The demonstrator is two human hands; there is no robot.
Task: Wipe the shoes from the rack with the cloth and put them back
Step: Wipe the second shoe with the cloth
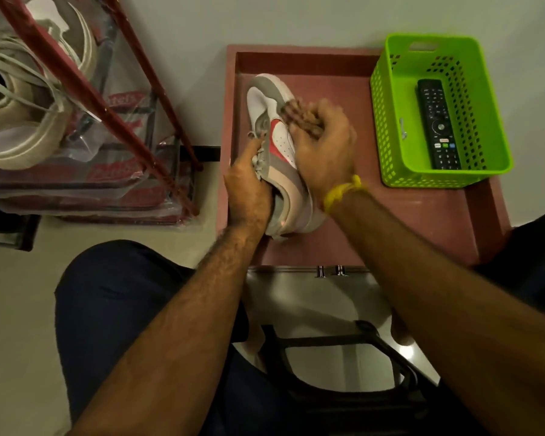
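One shoe (274, 152) mid-wipe on tray's (422, 221) left side | left hand (249, 190) grips it | right hand (324, 146) clutches cloth (299, 116) | return to rack (114, 99) remains

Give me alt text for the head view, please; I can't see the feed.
The left hand holds a grey, white and red sneaker over a reddish tray while the right hand rubs a bunched cloth on its side. A green basket holding a remote sits to the right.
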